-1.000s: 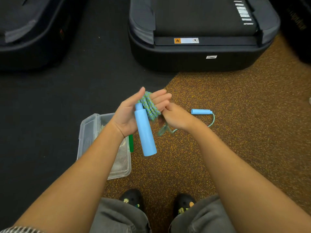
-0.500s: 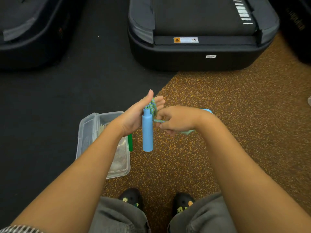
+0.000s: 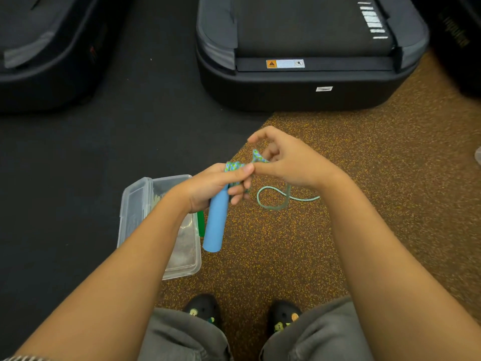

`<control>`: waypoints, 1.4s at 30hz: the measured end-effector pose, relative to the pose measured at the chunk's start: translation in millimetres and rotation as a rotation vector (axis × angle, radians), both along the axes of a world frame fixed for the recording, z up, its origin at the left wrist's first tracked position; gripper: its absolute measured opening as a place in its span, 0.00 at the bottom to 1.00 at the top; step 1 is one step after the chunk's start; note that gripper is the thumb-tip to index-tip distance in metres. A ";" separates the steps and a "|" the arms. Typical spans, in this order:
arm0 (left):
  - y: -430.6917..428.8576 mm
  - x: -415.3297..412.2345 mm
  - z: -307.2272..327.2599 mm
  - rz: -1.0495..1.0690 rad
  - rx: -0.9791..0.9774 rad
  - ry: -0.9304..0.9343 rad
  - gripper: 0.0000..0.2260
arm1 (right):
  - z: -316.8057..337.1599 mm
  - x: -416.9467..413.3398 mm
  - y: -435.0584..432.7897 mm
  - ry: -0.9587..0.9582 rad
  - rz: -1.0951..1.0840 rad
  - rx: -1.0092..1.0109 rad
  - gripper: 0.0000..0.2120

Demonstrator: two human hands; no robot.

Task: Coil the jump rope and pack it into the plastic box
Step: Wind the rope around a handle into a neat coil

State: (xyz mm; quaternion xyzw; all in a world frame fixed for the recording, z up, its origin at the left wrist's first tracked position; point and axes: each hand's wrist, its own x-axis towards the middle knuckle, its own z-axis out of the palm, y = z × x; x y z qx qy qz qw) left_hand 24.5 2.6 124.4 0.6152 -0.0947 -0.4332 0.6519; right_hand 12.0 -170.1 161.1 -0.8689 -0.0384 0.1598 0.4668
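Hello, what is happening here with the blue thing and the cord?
A person is coiling a jump rope by hand. The left hand grips one blue handle together with the loops already wound, and the right hand pinches the rope to lay the next turn. A loose length of cord trails below the hands toward the speckled floor. The clear plastic box sits open on the floor under the left forearm, with no rope in it yet.

Evenly lit from overhead, moderately bright; no hard shadows, no glare. Slight motion blur on right hand (image 3: 289, 162) and hanging rope loop (image 3: 273, 199). Wide-angle bending toward frame edges. Dark floor mat (image 3: 78, 152) underexposed, little detail. Forearms soft at bottom corners.
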 end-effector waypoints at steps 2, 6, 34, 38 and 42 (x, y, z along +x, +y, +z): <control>-0.3 0.4 1.3 0.020 -0.014 0.010 0.16 | -0.7 0.5 0.1 0.000 0.005 0.005 0.13; 5.4 4.7 1.9 0.091 -0.030 0.009 0.15 | 2.7 2.2 -8.3 -0.003 -0.039 0.041 0.09; 11.0 6.6 6.4 0.314 -0.289 0.227 0.09 | -31.2 -5.8 29.7 0.100 0.010 -0.043 0.12; 8.5 4.4 7.8 0.332 -0.487 0.362 0.17 | -30.6 -9.7 41.3 0.072 0.014 -0.101 0.13; 10.2 7.3 6.8 0.423 -0.597 0.338 0.24 | -35.3 -13.7 50.0 0.137 0.202 -0.207 0.10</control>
